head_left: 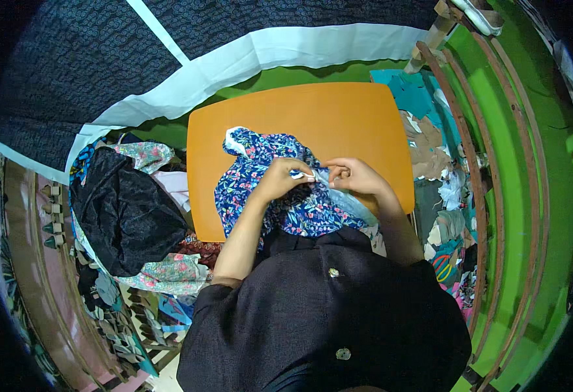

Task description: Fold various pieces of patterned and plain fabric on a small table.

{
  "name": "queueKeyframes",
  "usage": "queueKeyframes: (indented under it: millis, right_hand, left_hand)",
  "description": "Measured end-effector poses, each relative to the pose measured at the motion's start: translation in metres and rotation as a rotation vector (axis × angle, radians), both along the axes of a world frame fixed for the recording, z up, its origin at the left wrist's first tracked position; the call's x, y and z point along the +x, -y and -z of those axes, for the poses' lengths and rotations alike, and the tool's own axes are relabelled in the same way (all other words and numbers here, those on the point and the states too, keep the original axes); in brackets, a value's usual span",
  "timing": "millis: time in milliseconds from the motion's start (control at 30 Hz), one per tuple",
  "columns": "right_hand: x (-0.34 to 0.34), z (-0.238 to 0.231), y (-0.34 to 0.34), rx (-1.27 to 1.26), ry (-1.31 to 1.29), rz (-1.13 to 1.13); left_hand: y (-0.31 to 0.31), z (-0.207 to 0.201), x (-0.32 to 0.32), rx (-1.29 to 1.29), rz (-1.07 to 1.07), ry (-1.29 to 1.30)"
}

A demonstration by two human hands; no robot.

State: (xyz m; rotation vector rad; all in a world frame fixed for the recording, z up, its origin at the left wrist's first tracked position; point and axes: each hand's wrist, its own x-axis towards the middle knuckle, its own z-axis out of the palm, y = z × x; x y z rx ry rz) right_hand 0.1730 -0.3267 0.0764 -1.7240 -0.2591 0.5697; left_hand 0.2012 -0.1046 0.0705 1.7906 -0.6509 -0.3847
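A navy floral cloth piece (250, 183) with small pink and light flowers lies bunched on the orange table (351, 108), reaching its near edge by my body. White material shows at the cloth's far left end. My left hand (281, 179) is closed in a pinch at the cloth's edge, where a small white bit shows at the fingertips. Just to the right, my right hand (355, 176) has its fingers curled and the thumb against them, close to the turned-up pale grey-blue underside (348, 201). Whatever lies between those fingers is too small to make out.
Left of the table is a heap with black cloth (126, 209) and floral pieces (169, 271). Fabric scraps (430, 153) and scissors with coloured handles (442, 268) lie to the right, beside wooden rails (469, 157). Dark patterned cloth with a white border (254, 52) hangs beyond.
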Motion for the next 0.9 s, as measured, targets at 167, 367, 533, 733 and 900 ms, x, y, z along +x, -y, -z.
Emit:
queueKeyframes:
  millis: [167, 367, 533, 733, 900]
  right_hand:
    - [0.003, 0.018, -0.002, 0.032, 0.406, -0.140]
    - [0.004, 0.029, -0.003, 0.257, -0.319, -0.281]
    - [0.004, 0.020, 0.023, 0.016, -0.277, -0.299]
    - [0.005, 0.027, 0.057, 0.054, -0.298, -0.098]
    - [0.001, 0.038, 0.072, 0.046, -0.189, 0.053]
  left_hand:
    - [-0.005, -0.020, 0.000, -0.056, 0.202, -0.083]
    - [-0.010, -0.029, -0.004, -0.032, 0.273, -0.129]
    - [-0.028, -0.029, -0.001, -0.009, 0.146, -0.113]
    - [-0.041, -0.033, 0.005, 0.042, 0.039, -0.102]
    - [-0.041, -0.030, 0.005, 0.084, -0.022, -0.101]
